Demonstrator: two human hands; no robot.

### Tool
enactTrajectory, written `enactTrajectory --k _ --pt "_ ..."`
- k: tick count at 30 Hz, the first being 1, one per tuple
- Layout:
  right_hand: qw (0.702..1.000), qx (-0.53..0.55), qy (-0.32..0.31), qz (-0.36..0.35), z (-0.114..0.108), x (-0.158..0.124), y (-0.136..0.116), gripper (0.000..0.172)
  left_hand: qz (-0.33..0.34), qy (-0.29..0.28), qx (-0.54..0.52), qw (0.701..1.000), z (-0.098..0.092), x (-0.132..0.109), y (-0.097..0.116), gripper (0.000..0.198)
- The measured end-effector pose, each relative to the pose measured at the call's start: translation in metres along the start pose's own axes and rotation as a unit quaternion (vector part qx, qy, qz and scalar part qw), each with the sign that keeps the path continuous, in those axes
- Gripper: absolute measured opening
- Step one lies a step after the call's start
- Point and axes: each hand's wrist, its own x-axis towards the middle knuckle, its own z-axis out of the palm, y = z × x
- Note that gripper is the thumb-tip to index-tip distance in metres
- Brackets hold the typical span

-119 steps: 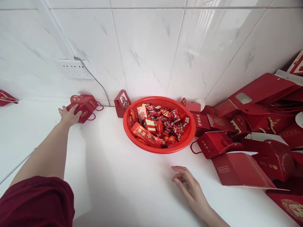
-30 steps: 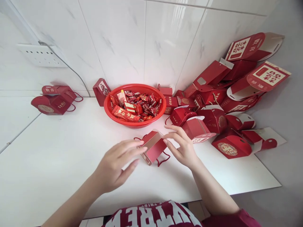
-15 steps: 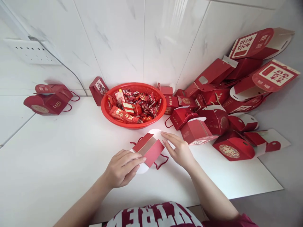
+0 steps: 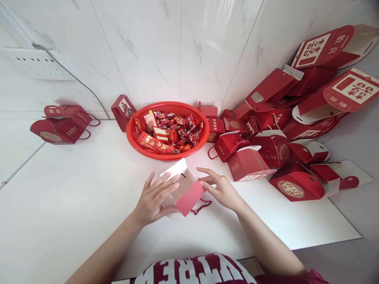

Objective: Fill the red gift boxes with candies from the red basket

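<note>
A small red paper gift box [image 4: 191,198] stands on the white table with its top unfolded, showing its bare, pale inside. A white inner flap [image 4: 174,169] lifts on its far side, and a red cord handle [image 4: 203,206] hangs out at the right. My left hand [image 4: 152,202] lies along the box's left side with fingers spread, fingertips over the flap and thumb low by the near edge. At the right corner, my right hand [image 4: 220,188] has its thumb and some fingers closed on the box wall, its index finger held off.
Beyond the box stands a red plastic basket [image 4: 167,154] full of wrapped sweets. Many red gift boxes [image 4: 248,162] are piled at the right. Another box [image 4: 121,112] leans on the wall, and two boxes [image 4: 63,128] sit at the left near a wall socket [image 4: 35,65].
The box's top has been opened wider and its inside now shows. My left fingers have spread and moved up to the far flap; my right hand has shifted slightly down along the box's right side.
</note>
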Motion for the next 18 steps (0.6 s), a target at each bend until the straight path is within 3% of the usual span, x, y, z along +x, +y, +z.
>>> enactTrajectory --k 6,11,18 --pt "0.998 0.030 -0.035 -0.031 0.000 0.001 0.002 0.042 -0.036 -0.010 0.007 0.999 -0.002 0.002 0.000 0.092" --pt "0.992 0.052 -0.087 -0.074 0.000 0.004 0.005 0.035 -0.031 -0.063 -0.041 0.997 -0.002 0.002 -0.003 0.100" --pt "0.978 0.080 -0.157 -0.115 -0.013 0.004 0.006 0.062 -0.044 -0.098 -0.209 0.972 0.007 -0.004 -0.013 0.102"
